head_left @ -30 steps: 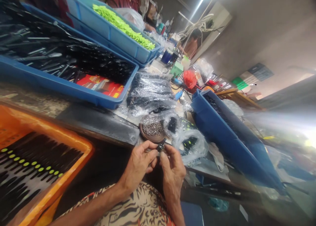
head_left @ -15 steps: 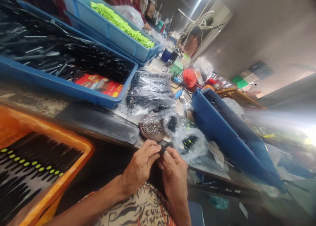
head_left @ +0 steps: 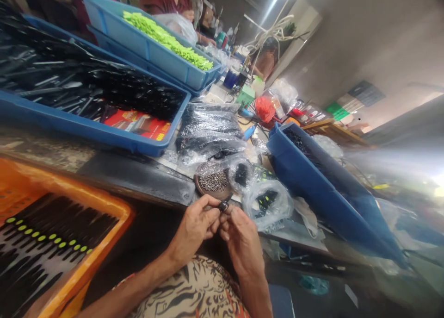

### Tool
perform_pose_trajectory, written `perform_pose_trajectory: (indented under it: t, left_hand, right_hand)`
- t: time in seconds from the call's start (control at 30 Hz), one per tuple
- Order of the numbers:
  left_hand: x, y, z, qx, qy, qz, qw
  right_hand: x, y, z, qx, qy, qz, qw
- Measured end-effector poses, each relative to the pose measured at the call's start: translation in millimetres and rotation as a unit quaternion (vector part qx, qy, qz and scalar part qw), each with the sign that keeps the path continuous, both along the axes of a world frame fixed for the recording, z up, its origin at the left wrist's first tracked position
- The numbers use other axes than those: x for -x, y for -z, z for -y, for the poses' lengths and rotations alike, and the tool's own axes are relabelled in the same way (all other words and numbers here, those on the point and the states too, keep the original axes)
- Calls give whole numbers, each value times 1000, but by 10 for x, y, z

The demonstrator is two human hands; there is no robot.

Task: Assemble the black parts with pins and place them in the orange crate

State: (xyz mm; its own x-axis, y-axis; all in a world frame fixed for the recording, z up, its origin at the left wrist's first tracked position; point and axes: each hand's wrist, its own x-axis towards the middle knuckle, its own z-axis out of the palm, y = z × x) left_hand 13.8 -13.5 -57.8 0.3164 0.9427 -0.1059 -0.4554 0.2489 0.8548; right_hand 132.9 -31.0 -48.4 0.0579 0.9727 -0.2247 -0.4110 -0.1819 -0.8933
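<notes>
Black bit (head_left: 225, 206) is pinched in the air between the fingers (head_left: 214, 205) of the left hand (head_left: 193, 227) and the fingers (head_left: 226, 221) of the right hand (head_left: 243, 244), so the fingers are close together and holding it. Just past the hands on the table (head_left: 138, 181), a brown dish (head_left: 199, 183) holds tiny screws (head_left: 212, 181). A clear bag (head_left: 267, 204) lies beside it, and an orange crate (head_left: 62, 211) sits to the left.
</notes>
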Motion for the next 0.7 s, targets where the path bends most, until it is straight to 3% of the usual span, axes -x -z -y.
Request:
perform_pose_trajectory:
  t: [0.13,0.3,0.57,0.7]
  left_hand:
    - [4,-47,-28,66,36,129,989]
    - [1,-124,-71,77,15,180,980]
    - [-94,-199,-57,63,-78,147,984]
    - [-88,-219,16,15,-82,46,995]
  right_hand:
    - [3,25,48,-34,-5,113,993]
    - [37,-1,124,-43,-30,173,984]
    - [128,-8,140,-29,-20,156,987]
    - [108,-47,160,-33,13,169,985]
